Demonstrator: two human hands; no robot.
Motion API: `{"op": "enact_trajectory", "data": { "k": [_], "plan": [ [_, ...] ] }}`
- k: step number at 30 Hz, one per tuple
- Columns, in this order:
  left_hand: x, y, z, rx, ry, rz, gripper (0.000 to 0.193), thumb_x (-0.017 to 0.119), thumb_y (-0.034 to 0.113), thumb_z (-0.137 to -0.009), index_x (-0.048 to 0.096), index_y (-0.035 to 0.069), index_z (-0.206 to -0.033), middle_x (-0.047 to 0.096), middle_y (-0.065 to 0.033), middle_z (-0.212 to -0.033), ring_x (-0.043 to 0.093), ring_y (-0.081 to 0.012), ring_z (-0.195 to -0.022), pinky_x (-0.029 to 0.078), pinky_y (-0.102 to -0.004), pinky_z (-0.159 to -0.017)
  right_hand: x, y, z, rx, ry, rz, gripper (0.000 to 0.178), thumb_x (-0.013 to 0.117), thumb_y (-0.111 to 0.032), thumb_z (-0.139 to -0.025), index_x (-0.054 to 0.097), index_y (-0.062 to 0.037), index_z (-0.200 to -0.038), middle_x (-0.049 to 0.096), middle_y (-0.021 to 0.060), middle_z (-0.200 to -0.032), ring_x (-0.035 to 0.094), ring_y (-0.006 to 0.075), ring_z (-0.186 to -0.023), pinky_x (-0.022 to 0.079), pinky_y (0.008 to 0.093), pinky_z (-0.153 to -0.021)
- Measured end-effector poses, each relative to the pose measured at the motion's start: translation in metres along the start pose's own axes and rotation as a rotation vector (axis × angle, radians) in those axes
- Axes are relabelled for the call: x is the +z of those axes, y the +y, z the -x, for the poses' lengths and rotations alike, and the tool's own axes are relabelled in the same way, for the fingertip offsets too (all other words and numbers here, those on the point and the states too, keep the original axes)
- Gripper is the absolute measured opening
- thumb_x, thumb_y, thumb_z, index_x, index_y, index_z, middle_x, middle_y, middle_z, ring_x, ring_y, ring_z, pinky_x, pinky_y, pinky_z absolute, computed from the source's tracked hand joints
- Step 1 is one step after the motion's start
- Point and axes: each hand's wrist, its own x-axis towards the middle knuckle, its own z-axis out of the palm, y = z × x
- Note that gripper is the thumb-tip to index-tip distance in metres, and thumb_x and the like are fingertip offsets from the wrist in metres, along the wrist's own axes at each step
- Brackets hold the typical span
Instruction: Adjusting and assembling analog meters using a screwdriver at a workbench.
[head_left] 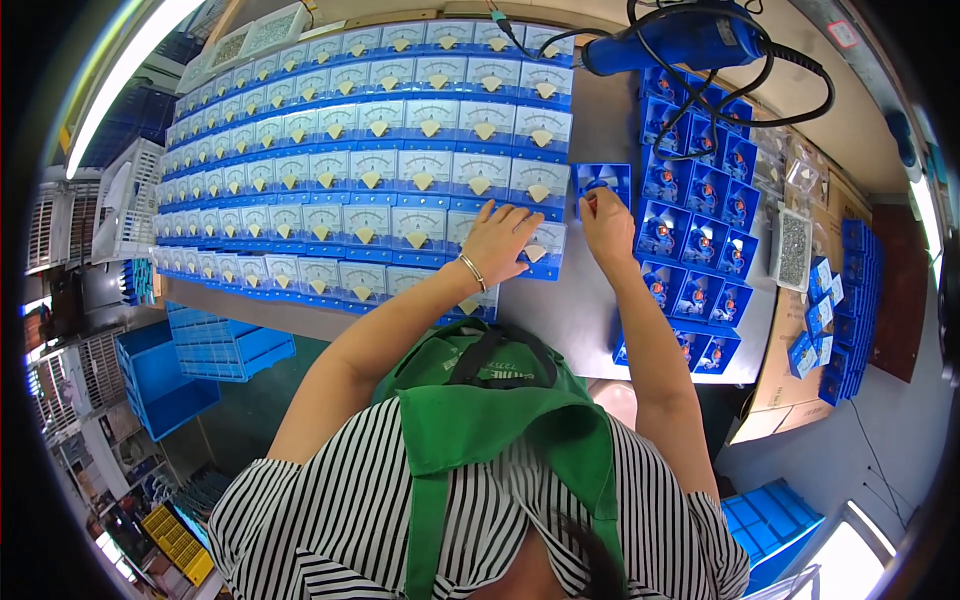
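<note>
Rows of blue-based analog panel meters (378, 126) with white dials and pale yellow fan-shaped pieces cover the left and middle of the table. My left hand (500, 243) lies over the near right end of these rows, fingers spread across the meters. To the right, a single open blue meter housing (617, 176) stands apart. Over its near edge is my right hand (608, 226), its fingers pinched together; whatever is between them is hidden. Several open blue housings (704, 186) with orange-red and metal parts inside stand in columns right of that hand.
A blue corded power tool (690, 42) lies at the back right, its black cable looping over the housings. A white tray of small parts (793, 250) sits on cardboard at the right. Blue crates (165, 385) stand at the lower left. More blue housings (848, 310) are stacked far right.
</note>
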Motion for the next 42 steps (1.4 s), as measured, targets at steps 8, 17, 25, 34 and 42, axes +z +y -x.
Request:
{"op": "enact_trajectory", "data": {
  "k": [8, 17, 25, 34, 42],
  "plan": [
    [-0.085, 0.032, 0.007, 0.042, 0.012, 0.624, 0.085, 0.078, 0.02, -0.06, 0.044, 0.005, -0.137, 0.051, -0.0164, -0.12, 0.051, -0.0302, -0.113, 0.041, -0.0368, -0.098, -0.062, -0.028, 0.09, 0.527, -0.324, -0.881, 0.013, 0.062, -0.01, -0.088, 0.068, 0.0002, -0.095, 0.062, -0.0023, -0.065, 0.043, 0.0002, -0.049, 0.031, 0.0187, -0.043],
    [-0.131, 0.062, 0.009, 0.011, -0.025, 0.815, 0.095, 0.077, 0.024, -0.06, 0.036, 0.007, -0.144, 0.054, -0.0159, -0.123, 0.052, -0.0279, -0.115, 0.038, -0.0374, -0.101, -0.067, -0.069, 0.118, 0.41, -0.372, -1.676, 0.017, 0.066, -0.001, -0.083, 0.068, -0.001, -0.101, 0.07, 0.0077, -0.093, 0.067, 0.0126, -0.082, 0.056, 0.0271, -0.075],
    [-0.129, 0.065, 0.019, 0.027, -0.008, 0.796, 0.096, 0.078, 0.026, -0.06, 0.035, 0.007, -0.144, 0.053, -0.0156, -0.124, 0.052, -0.0273, -0.116, 0.038, -0.0376, -0.101, -0.073, -0.078, 0.129, 0.456, -0.347, -1.765, 0.02, 0.068, 0.0, -0.082, 0.067, -0.0004, -0.103, 0.07, 0.0088, -0.096, 0.067, 0.0143, -0.083, 0.056, 0.0282, -0.076],
    [-0.128, 0.069, 0.024, -0.001, -0.004, 0.821, 0.096, 0.078, 0.024, -0.06, 0.035, 0.007, -0.144, 0.053, -0.0151, -0.123, 0.053, -0.0265, -0.116, 0.04, -0.0373, -0.101, -0.068, -0.081, 0.136, 0.4, -0.25, -1.711, 0.019, 0.068, 0.001, -0.082, 0.067, 0.0001, -0.101, 0.07, 0.0077, -0.095, 0.066, 0.0129, -0.082, 0.055, 0.0276, -0.077],
    [-0.126, 0.068, 0.025, -0.006, -0.003, 0.814, 0.095, 0.078, 0.022, -0.06, 0.035, 0.008, -0.144, 0.054, -0.0149, -0.122, 0.053, -0.0261, -0.115, 0.039, -0.0369, -0.101, -0.069, -0.079, 0.137, 0.394, -0.272, -1.701, 0.018, 0.067, 0.001, -0.082, 0.067, 0.0012, -0.1, 0.07, 0.0082, -0.095, 0.066, 0.0127, -0.082, 0.055, 0.0273, -0.077]
  ]
}}
